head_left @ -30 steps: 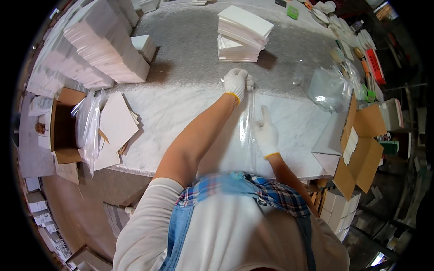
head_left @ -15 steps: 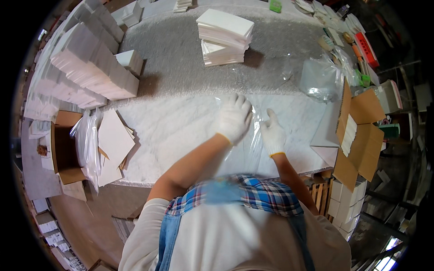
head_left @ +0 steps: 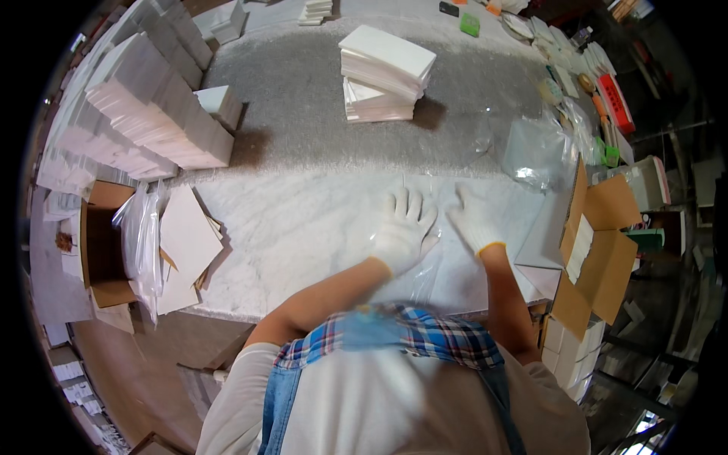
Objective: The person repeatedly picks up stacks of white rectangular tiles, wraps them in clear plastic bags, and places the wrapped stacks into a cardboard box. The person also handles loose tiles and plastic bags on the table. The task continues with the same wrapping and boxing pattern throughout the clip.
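My left hand (head_left: 406, 231), in a white knit glove, lies flat with spread fingers on a clear plastic sheet or bag (head_left: 425, 279). This plastic lies on the pale marble slab (head_left: 280, 227) in front of me and is hard to see against it. Just to the right, my right hand (head_left: 476, 218), gloved the same way, rests over the slab with its thumb held away from the palm. Its other fingers are partly unclear, and I see nothing held in it. Beyond the hands stands a stack of white tiles (head_left: 385, 80).
Tall tile stacks (head_left: 163, 110) stand at the left. Nearer are an open carton (head_left: 106, 246), plastic film (head_left: 140, 246) and loose cardboard sheets (head_left: 191, 235). At the right are clear plastic bags (head_left: 535, 152), an open carton (head_left: 607, 262) and a red box (head_left: 616, 102).
My left hand has slid nearer to me and its fingers have spread. My right hand has shifted a little to the right. The whole view has moved slightly.
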### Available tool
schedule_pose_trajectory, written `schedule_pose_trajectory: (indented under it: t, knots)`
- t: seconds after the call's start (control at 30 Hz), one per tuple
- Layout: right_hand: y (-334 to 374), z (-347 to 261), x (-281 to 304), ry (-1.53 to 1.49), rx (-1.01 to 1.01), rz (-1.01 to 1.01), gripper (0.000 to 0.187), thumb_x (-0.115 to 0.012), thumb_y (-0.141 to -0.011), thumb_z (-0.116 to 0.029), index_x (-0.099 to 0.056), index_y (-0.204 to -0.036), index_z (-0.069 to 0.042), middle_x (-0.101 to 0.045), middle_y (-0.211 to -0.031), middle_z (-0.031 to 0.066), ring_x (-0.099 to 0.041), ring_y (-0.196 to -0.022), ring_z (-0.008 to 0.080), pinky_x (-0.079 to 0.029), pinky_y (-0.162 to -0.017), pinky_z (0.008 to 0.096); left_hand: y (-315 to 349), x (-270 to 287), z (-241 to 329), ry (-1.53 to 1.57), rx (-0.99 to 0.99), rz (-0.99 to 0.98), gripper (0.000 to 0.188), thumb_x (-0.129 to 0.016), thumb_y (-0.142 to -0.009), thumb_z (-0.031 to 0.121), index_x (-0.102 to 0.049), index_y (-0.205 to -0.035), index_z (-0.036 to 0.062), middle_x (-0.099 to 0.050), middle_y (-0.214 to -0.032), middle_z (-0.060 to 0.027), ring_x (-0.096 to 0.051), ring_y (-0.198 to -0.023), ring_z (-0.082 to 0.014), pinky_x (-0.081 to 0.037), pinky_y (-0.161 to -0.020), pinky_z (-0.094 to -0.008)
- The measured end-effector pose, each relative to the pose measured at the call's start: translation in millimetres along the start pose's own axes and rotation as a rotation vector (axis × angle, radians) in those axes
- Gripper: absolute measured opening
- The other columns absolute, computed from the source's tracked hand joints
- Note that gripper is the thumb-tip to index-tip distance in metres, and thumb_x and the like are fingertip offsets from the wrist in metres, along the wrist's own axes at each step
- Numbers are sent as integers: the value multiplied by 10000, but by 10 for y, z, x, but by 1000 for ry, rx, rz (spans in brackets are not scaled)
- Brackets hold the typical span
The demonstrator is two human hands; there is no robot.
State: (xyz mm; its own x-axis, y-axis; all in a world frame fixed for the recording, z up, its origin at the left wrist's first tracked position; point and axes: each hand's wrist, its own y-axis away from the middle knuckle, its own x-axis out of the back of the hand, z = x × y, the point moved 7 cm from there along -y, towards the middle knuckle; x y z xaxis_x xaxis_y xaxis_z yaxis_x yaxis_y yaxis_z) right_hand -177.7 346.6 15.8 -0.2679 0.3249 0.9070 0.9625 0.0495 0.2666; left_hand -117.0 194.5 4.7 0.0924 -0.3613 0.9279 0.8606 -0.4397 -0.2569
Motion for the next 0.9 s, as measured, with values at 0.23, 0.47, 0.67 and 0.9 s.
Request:
schedule_pose_trajectory:
  t: [0.23, 0.47, 0.67, 0.9]
  knots:
    - [-846, -1315, 1418, 67, 555, 761, 666, -733, -869, -478, -597, -1405, -108, -688, -1309, 155, -623, -1231, 362, -519, -1007, 463, -1, 13, -10, 6, 9, 4, 631, -674, -881, 465, -587, -1378, 88, -516, -1417, -273, -439, -1308, -483, -323, -1098, -605]
    - [-1999, -1909, 1343, 256, 466, 97, 956, -711, -778, -702, -526, -1493, -94, -680, -1309, 262, -656, -1190, 428, -510, -1018, 488, 12, -21, -24, 32, -5, -13, 649, -689, -876, 461, -574, -1396, 90, -504, -1437, -279, -440, -1323, -502, -317, -1111, -613]
    - [-2179, -2035, 1379, 295, 625, -62, 1037, -847, -729, -500, -431, -1570, -59, -656, -1354, 277, -658, -1220, 394, -515, -1043, 441, 16, -34, -47, 67, 15, -4, 663, -692, -876, 463, -569, -1404, 83, -497, -1439, -284, -423, -1344, -505, -303, -1119, -611]
    - [-2111, -2074, 1379, 239, 661, -51, 1003, -830, -724, -413, -426, -1570, -55, -624, -1413, 260, -616, -1285, 388, -497, -1075, 427, 2, 9, -58, 40, 25, -50, 679, -686, -882, 470, -551, -1420, 77, -492, -1452, -282, -411, -1346, -507, -295, -1125, -617]
